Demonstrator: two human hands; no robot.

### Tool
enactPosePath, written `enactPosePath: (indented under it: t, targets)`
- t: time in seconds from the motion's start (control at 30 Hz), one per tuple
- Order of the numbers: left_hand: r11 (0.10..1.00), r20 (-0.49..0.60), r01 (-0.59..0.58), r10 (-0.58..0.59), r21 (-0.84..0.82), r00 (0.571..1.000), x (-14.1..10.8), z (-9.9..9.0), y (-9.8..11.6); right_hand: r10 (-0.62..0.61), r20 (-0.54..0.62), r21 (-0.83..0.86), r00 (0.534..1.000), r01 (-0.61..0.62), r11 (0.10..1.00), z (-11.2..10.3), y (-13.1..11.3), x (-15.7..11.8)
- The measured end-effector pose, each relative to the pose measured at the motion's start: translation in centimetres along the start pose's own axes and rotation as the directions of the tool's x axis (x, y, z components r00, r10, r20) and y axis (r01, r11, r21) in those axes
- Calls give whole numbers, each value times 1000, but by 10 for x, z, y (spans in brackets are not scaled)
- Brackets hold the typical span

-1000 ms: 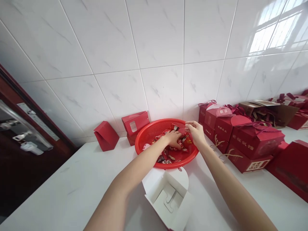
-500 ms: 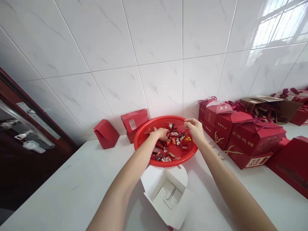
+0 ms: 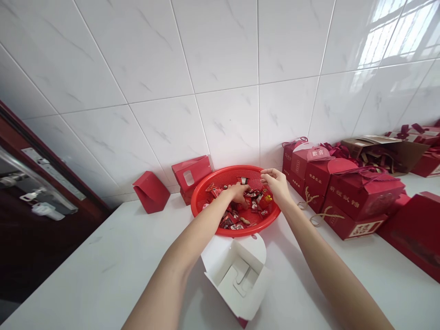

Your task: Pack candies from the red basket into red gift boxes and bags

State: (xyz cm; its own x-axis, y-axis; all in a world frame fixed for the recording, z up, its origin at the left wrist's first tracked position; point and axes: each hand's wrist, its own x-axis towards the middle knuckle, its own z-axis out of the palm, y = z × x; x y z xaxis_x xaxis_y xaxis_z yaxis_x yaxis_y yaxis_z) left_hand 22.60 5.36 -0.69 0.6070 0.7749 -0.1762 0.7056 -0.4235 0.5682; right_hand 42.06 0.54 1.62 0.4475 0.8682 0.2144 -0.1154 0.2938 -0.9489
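Inside a red plastic basket (image 3: 271, 223), my left hand (image 3: 238, 194) reaches down among wrapped candies (image 3: 229, 220). Its thumb and fingers are apart over the pile, and nothing is visibly gripped. At the basket's right rim hovers my right hand (image 3: 277, 184), fingers bent and brought together; whether they hold anything small is hidden. Most candy wrappers are red, some with white lettering, and a peanut-like piece (image 3: 245, 221) lies near the front. Directly before the basket stands an open carton (image 3: 237, 279), white inside, with nothing in it but its folded bottom flaps.
Left of the basket stand a red box (image 3: 151, 192) and a red windowed box (image 3: 192, 173) against the tiled wall. Stacked red gift boxes (image 3: 360, 195) with cord handles fill the right side. Behind them sits a brown cardboard box (image 3: 405, 153) of ribbons. A door (image 3: 37, 215) is at far left.
My left hand has shifted right within the basket, its fingers extending toward the middle of the candies. My right hand stays at the right rim. The view has moved very slightly.
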Motion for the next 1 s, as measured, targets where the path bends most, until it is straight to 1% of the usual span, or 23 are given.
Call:
enactPosePath:
  t: [0.13,0.2,0.3,0.37,0.43,0.5,0.57,0.67,0.73,0.8,0.9,1.0]
  targets:
    - [1000,41,-27,27,12,999,31,-11,20,3,17,-7,1000,-2,1000,0,0,-1]
    - [999,82,-32,30,29,996,41,-17,27,2,23,-12,1000,-2,1000,0,0,-1]
    - [998,169,-45,37,43,985,43,-26,30,-1,28,-19,1000,1,1000,-1,-1,-2]
    - [998,182,-63,67,-24,981,39,-33,29,-2,31,-25,1000,3,1000,0,-2,-3]
    - [981,144,-86,111,-173,983,34,-40,26,3,46,-33,999,-2,999,0,-3,-4]
    - [941,100,-109,148,-321,984,30,-46,24,16,74,-47,997,-13,999,1,-4,-6]
    - [906,46,-127,158,-403,986,28,-51,21,27,104,-71,994,-19,997,2,-5,-8]
    - [886,-41,-140,136,-443,990,27,-55,18,16,152,-112,988,1,994,3,-6,-10]
    - [875,-91,-148,119,-461,989,26,-56,16,14,204,-142,979,15,990,3,-8,-11]
    - [864,-121,-173,131,-474,984,24,-57,16,25,270,-173,963,23,985,3,-10,-13]
    - [856,-98,-222,200,-467,975,21,-58,18,42,338,-205,940,30,978,2,-12,-14]
    - [844,-58,-252,255,-474,965,19,-58,21,22,331,-199,943,48,979,2,-11,-14]
